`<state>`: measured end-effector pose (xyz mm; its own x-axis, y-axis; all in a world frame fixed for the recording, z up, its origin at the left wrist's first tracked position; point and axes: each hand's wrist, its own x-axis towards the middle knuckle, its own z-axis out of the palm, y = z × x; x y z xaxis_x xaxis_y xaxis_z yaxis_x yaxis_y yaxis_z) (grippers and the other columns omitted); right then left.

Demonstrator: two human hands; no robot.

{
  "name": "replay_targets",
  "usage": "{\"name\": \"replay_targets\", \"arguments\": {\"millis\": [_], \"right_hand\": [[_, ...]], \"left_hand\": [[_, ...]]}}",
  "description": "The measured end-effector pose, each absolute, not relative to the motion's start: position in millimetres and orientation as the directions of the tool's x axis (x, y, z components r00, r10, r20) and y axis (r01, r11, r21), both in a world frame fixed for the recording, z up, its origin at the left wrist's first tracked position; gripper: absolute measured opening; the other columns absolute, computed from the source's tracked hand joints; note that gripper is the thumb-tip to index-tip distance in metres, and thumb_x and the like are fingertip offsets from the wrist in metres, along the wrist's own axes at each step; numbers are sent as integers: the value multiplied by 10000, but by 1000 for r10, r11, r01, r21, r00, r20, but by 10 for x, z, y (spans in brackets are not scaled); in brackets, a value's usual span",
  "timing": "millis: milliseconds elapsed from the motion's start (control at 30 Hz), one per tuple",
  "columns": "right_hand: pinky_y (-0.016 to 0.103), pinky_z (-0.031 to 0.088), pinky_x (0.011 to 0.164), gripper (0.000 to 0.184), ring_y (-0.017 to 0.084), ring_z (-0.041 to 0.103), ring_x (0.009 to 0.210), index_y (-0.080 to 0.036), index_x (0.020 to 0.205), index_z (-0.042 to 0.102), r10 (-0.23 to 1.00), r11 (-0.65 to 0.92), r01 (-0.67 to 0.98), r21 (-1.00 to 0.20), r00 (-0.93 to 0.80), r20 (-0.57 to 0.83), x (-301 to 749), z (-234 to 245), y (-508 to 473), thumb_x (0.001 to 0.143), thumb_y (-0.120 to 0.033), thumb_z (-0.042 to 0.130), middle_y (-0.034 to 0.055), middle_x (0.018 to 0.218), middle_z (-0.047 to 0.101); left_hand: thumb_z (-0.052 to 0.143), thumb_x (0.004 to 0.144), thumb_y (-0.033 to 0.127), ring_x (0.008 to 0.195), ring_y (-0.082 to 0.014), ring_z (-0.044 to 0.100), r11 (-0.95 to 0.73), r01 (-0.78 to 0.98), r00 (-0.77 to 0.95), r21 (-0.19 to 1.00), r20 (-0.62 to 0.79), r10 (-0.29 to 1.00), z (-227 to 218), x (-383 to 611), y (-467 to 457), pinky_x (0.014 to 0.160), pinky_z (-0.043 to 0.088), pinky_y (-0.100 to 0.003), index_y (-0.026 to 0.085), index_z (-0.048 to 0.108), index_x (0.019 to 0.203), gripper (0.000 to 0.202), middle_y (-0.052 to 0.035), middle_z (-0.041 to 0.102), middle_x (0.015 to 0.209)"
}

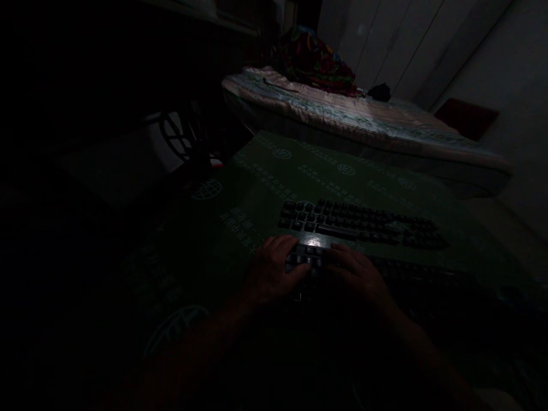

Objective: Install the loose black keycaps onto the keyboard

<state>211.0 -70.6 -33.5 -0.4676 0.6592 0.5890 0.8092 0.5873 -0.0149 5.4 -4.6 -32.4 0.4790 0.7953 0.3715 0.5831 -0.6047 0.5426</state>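
Note:
In dim light, a dark keyboard (422, 277) lies across the green printed board, its near side lost in shadow. My left hand (272, 265) is closed around the keyboard's left end, with its thumb pressed on a small group of keys (306, 260). From the other side my right hand (357, 271) bends over the same keyboard, fingers toward those keys; its fingertips are hard to make out. Just beyond both hands, loose black keycaps (342, 217) are laid out in rows, with a long space bar (338, 231) among them.
The green board (240, 177) carries pale globe marks and lettering. Behind it stands a bed with a patterned mattress (342, 111) and a dark red floral blanket (317, 60). A black wheel-like metal frame (175, 137) is at the left.

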Motion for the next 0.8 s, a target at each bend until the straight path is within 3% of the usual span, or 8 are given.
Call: {"name": "replay_targets", "arguments": {"millis": [200, 400, 800], "right_hand": [[416, 490, 855, 251, 233, 538, 1117, -196, 1009, 640, 676, 584, 811, -38, -459, 576, 2075, -339, -708, 914, -192, 408, 115, 1110, 640], [390, 493, 842, 231, 239, 524, 1121, -155, 983, 642, 622, 614, 789, 33, -509, 596, 2080, -329, -688, 912, -184, 424, 134, 1084, 641], [410, 475, 852, 228, 248, 508, 1134, -157, 968, 652, 626, 604, 795, 64, -522, 580, 2023, -313, -694, 905, -172, 432, 136, 1075, 638]], "left_hand": [[623, 747, 301, 967, -225, 564, -595, 581, 468, 555, 370, 802, -314, 62, -47, 858, 474, -400, 188, 567, 1027, 307, -51, 635, 1045], [627, 745, 308, 956, -225, 570, -606, 582, 473, 542, 381, 794, -312, 65, -42, 850, 478, -378, 176, 568, 1031, 320, -62, 635, 1050], [630, 742, 309, 967, -226, 566, -597, 598, 460, 534, 381, 802, -337, 77, -38, 859, 473, -378, 190, 569, 1027, 315, -52, 634, 1040]]}}
